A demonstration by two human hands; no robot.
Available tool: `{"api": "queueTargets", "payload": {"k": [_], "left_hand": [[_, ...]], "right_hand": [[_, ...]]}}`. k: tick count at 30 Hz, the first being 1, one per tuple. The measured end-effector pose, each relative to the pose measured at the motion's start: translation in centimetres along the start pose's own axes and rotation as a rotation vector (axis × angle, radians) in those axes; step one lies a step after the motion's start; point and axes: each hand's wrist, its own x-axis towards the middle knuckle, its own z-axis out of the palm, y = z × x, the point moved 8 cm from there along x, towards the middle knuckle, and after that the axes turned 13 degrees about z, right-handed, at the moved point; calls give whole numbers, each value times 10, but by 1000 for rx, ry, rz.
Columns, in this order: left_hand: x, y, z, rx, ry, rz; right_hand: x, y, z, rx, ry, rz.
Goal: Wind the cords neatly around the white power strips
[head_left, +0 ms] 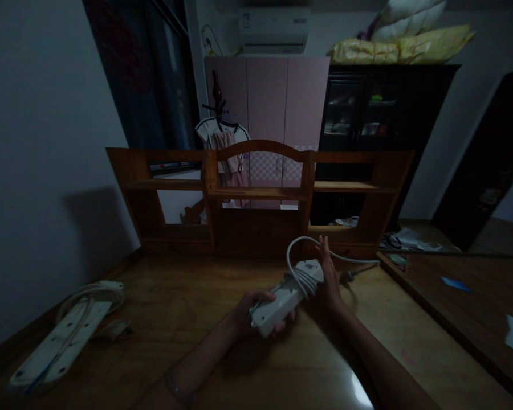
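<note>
A white power strip point(277, 307) is held tilted above the wooden table, its grey cord point(304, 282) wound several times around its far end. My left hand point(256, 310) grips the strip's near end, thumb on top and fingers underneath. My right hand point(329, 276) is beside the far end, fingers stretched upward next to the cord, palm towards the strip. From the coil the loose cord loops up behind my right fingers and runs right. Its plug point(347, 277) lies on the table just right of my right hand.
At the left on the table point(162, 330) lies a second, wider white power strip point(64, 341) with its cord bundled on it. A wooden shelf unit point(260, 193) stands along the table's far edge. On the lower surface to the right are papers and a blue card point(455, 283).
</note>
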Motion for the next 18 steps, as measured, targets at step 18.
{"api": "queueTargets", "payload": {"k": [18], "left_hand": [[-6, 57, -55, -103, 457, 577]], "right_hand": [[-15, 19, 56, 433, -412, 249]]}}
